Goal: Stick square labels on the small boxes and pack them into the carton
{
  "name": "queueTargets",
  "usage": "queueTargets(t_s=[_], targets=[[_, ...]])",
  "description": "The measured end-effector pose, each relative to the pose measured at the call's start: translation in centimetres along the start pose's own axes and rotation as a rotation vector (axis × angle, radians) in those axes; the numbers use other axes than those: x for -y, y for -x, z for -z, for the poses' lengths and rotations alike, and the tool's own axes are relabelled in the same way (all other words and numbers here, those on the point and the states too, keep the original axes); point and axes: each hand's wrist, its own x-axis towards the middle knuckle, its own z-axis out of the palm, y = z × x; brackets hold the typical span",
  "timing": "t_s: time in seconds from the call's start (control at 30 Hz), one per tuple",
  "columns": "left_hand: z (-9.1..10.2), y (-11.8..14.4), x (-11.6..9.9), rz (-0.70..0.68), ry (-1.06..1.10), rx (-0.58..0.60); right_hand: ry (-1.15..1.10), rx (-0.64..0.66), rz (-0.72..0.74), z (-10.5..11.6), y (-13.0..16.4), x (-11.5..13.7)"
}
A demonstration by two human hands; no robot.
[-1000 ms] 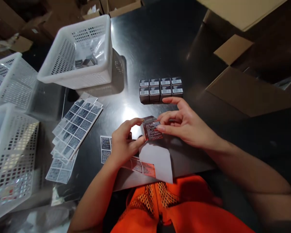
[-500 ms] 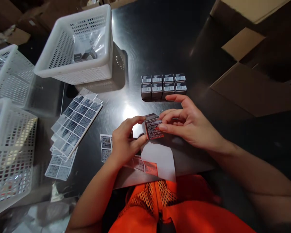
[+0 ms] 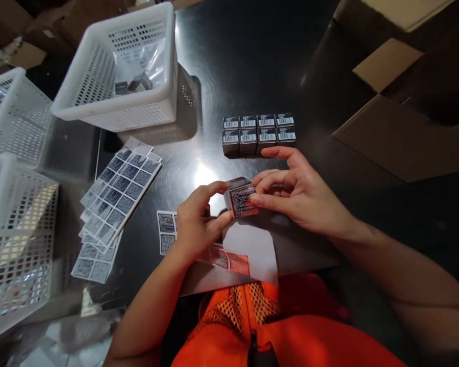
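Between thumb and index finger, my left hand grips a small dark box by its left side. Fine print covers the face turned toward me. My right hand pinches the box's right edge, thumb on the printed face, with the index finger stretched out above. Under my left hand lies a sheet of printed stickers, partly hidden by the hand. A white backing paper lies below the box, near the table edge. Several small boxes with barcode labels stand in two rows beyond my right hand.
Overlapping sticker sheets are spread on the metal table at left. A white basket behind them holds a plastic bag and small boxes. Two more white baskets line the far left. Open cardboard stands at right.
Both hands keep their hold on the small box, which has barely moved. The view has shifted very slightly; the rows of boxes and the sheets stay in place.
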Motion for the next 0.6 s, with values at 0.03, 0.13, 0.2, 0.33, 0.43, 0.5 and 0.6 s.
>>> queueTargets(t_s=[0.03,0.13,0.2,0.33,0.43,0.5,0.6], targets=[[0.0,0.0,0.0,-0.003,-0.001,-0.002,0.007,-0.003,-0.003,0.0,0.0,0.0],[0.0,-0.1,-0.1,-0.01,-0.005,-0.009,0.019,-0.009,-0.011,0.0,0.0,0.1],[0.0,0.0,-0.2,-0.008,-0.002,-0.007,0.012,-0.017,-0.02,-0.1,0.0,0.2],[-0.1,0.1,-0.1,0.013,0.024,0.004,0.006,-0.036,-0.021,-0.5,0.1,0.2],[-0.2,0.0,-0.1,0.012,0.041,0.0,0.047,-0.095,0.018,-0.8,0.1,0.0],[-0.2,0.1,-0.4,-0.011,0.065,0.002,0.108,-0.146,0.049,-0.8,0.3,-0.2],[-0.1,0.1,-1.2,-0.043,0.112,0.032,0.137,-0.252,0.088,-0.2,0.7,-0.6]])
